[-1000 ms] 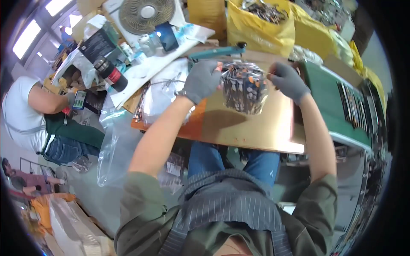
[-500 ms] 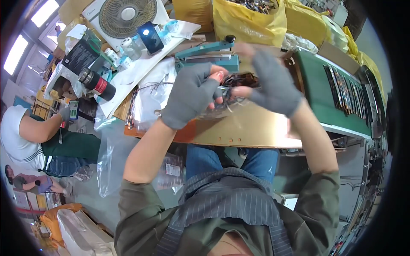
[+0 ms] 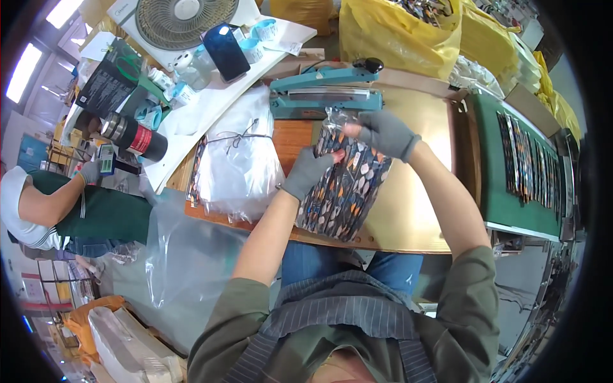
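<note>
A clear plastic bag packed with several patterned flat items lies on the wooden bench top. My left hand, in a grey glove, grips the bag's left edge. My right hand, also gloved, pinches the bag's top end just in front of the teal heat sealer. The bag's open end points toward the sealer's jaw.
A tied stack of empty clear bags lies left of my hands. A green tray of patterned strips sits to the right, yellow sacks behind. A fan, tape rolls and a flask stand at the left, where another person sits.
The bag was held up in both hands; now it lies flat on the bench with its top end at the sealer. My view has tilted toward the table.
</note>
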`<action>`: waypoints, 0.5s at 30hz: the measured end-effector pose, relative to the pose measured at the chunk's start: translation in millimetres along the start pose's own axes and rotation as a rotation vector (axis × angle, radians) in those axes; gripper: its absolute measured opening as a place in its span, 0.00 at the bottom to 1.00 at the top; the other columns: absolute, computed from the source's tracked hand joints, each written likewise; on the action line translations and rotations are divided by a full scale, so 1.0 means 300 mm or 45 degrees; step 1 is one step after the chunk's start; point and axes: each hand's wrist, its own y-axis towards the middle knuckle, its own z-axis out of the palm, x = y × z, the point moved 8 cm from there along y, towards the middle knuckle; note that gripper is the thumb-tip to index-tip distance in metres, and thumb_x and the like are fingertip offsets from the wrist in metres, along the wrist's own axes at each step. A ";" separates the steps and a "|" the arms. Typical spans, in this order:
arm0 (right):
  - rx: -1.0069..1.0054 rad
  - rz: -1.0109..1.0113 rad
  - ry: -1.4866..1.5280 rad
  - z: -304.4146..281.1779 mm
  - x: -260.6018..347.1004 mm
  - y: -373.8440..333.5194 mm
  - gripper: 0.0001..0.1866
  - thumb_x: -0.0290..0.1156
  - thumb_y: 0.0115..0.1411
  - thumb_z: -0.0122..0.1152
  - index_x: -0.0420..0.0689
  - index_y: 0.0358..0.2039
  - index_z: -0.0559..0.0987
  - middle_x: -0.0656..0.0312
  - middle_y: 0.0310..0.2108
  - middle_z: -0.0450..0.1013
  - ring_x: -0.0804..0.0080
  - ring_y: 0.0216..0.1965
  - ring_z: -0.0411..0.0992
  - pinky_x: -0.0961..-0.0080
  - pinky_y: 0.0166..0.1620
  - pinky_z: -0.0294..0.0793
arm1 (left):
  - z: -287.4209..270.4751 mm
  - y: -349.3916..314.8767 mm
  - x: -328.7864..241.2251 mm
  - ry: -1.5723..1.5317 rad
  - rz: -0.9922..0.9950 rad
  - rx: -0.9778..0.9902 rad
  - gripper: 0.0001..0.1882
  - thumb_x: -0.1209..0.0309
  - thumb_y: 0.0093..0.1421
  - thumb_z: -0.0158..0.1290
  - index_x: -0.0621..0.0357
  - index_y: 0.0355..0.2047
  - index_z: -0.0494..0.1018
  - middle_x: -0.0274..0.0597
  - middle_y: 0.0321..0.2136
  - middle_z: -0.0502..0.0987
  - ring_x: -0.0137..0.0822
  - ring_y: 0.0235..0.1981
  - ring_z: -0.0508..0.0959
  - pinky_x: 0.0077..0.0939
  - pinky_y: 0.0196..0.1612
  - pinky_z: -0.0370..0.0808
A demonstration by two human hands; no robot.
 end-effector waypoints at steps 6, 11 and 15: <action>-1.218 0.139 -0.356 -0.363 -0.278 0.039 0.22 0.52 0.56 0.54 0.42 0.33 0.75 0.52 0.23 0.73 0.55 0.28 0.73 0.63 0.34 0.70 | 0.021 0.096 0.068 -0.307 -0.285 0.115 0.20 0.61 0.49 0.63 0.63 0.37 0.76 0.36 0.31 0.77 0.26 0.32 0.74 0.21 0.37 0.70; -0.980 -0.131 -0.452 -0.362 0.017 0.252 0.21 0.50 0.53 0.59 0.43 0.34 0.75 0.52 0.32 0.73 0.51 0.32 0.72 0.66 0.35 0.70 | -0.051 0.252 0.104 -0.447 -0.372 0.094 0.25 0.59 0.48 0.63 0.65 0.41 0.75 0.38 0.34 0.77 0.29 0.36 0.74 0.25 0.40 0.71; -1.001 -0.098 -0.603 -0.365 0.110 0.308 0.19 0.49 0.53 0.58 0.44 0.30 0.74 0.51 0.30 0.72 0.49 0.32 0.72 0.61 0.35 0.70 | -0.225 0.369 0.079 -0.203 -0.274 -0.208 0.24 0.60 0.50 0.62 0.66 0.41 0.75 0.43 0.35 0.78 0.35 0.31 0.77 0.26 0.37 0.73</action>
